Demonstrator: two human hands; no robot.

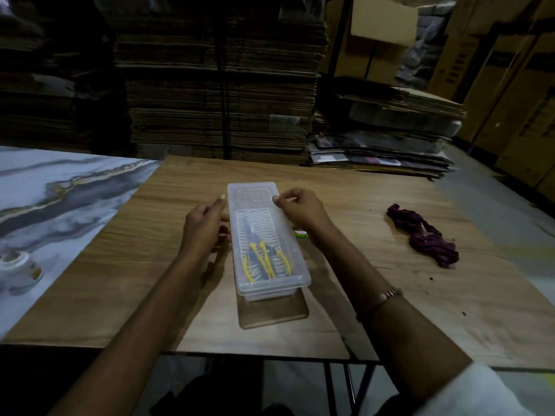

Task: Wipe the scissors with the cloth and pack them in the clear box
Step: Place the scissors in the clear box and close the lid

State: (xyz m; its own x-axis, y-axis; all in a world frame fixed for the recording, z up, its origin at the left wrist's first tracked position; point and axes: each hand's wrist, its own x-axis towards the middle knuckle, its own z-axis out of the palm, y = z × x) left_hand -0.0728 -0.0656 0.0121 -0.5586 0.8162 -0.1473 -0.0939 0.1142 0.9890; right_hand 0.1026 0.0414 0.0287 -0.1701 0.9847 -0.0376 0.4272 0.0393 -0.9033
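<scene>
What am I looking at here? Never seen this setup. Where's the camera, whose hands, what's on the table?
No robot: one wide-angle camera on a person's head, looking down at their bare hands. On the wooden table stands the clear box, lid seemingly on, with the yellow-handled scissors inside. The left hand is beside the box's left edge; the right hand pinches the lid's right edge. The purple cloth lies apart, at right. A white tape roll sits far left.

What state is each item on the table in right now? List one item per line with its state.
clear box: on the table, lid on top.
scissors: inside the box, lying flat.
cloth: crumpled on the table, untouched.
left hand: beside the box's left side.
right hand: fingers pinch the lid's right edge.
</scene>
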